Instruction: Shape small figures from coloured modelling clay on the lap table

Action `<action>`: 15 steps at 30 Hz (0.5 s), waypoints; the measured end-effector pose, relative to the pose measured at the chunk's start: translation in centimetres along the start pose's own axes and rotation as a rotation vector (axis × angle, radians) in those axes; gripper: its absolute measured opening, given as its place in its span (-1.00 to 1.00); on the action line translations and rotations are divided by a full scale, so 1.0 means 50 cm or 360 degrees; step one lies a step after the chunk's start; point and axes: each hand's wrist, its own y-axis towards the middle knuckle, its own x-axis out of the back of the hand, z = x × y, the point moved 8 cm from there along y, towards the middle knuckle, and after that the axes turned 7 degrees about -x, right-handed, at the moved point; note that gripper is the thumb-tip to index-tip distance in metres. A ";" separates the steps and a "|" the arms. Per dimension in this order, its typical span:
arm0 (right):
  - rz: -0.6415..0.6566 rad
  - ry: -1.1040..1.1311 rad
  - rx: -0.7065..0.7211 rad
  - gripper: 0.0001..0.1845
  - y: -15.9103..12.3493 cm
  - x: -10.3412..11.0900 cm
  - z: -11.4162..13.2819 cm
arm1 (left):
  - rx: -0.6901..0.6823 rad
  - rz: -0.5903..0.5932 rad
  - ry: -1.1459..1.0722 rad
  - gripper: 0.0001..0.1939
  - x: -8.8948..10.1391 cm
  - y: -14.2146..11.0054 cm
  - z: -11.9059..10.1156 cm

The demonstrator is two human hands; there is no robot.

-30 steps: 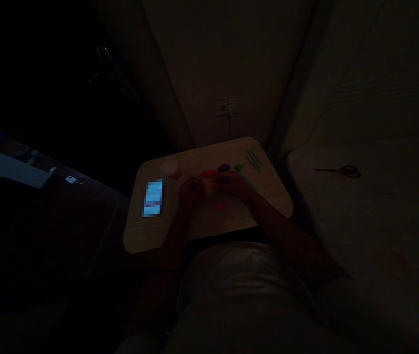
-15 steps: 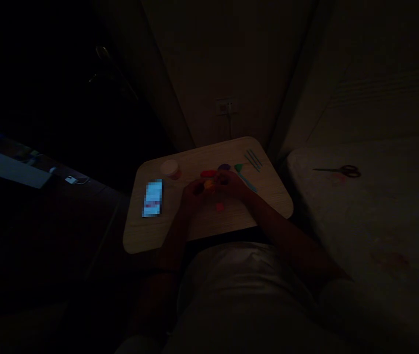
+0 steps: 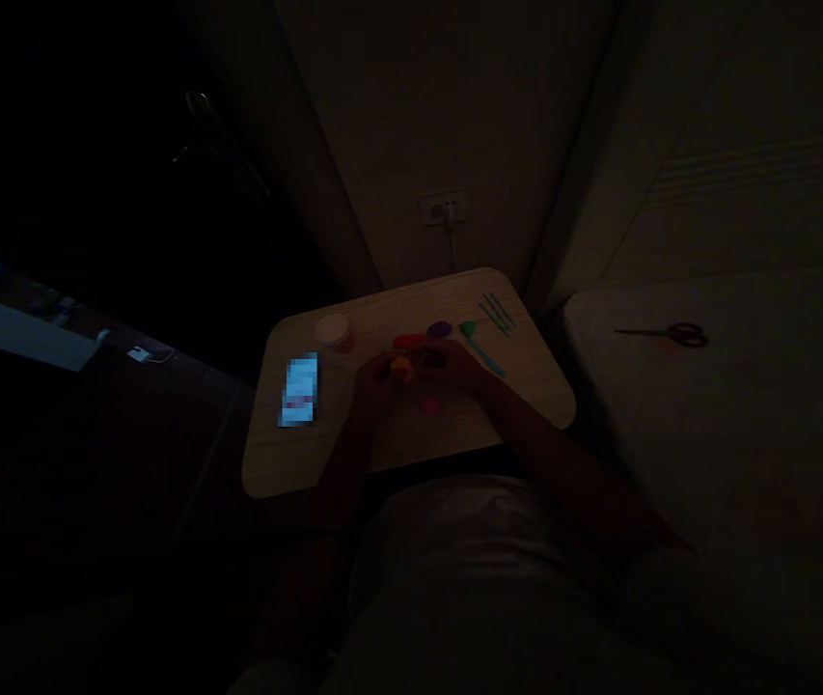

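Note:
The room is very dark. My left hand and my right hand meet over the middle of a small wooden table, fingers curled round a small yellow-orange lump held between them. Just beyond the hands lie a red piece, a purple piece and a green piece. A small pink piece rests on the table near my right wrist.
A lit phone lies on the table's left side, with a round pale tub behind it. Thin teal tools sit at the far right corner. Scissors lie on the bed at right. A wall socket is behind.
The two hands have drawn slightly closer together around the yellow-orange lump. Everything else on the table has stayed in place.

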 end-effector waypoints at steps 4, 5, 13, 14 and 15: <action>0.0014 -0.0106 0.0000 -0.49 -0.002 -0.002 0.003 | -0.0010 -0.0035 -0.0062 -0.77 -0.001 0.001 -0.010; 0.0010 -0.0125 0.0001 -0.49 -0.003 -0.002 0.003 | -0.0015 -0.0052 -0.0071 -0.76 0.000 0.001 -0.012; 0.0016 -0.0227 -0.0042 -0.49 -0.008 -0.006 0.005 | 0.0067 -0.0144 -0.0091 -0.72 -0.003 -0.005 0.000; 0.0003 -0.0232 -0.0042 -0.49 -0.008 -0.005 0.004 | 0.0061 -0.0133 -0.0085 -0.73 -0.005 -0.005 -0.002; -0.0007 -0.0236 -0.0042 -0.50 -0.007 -0.004 0.004 | 0.0045 -0.0117 -0.0080 -0.74 -0.006 -0.004 -0.006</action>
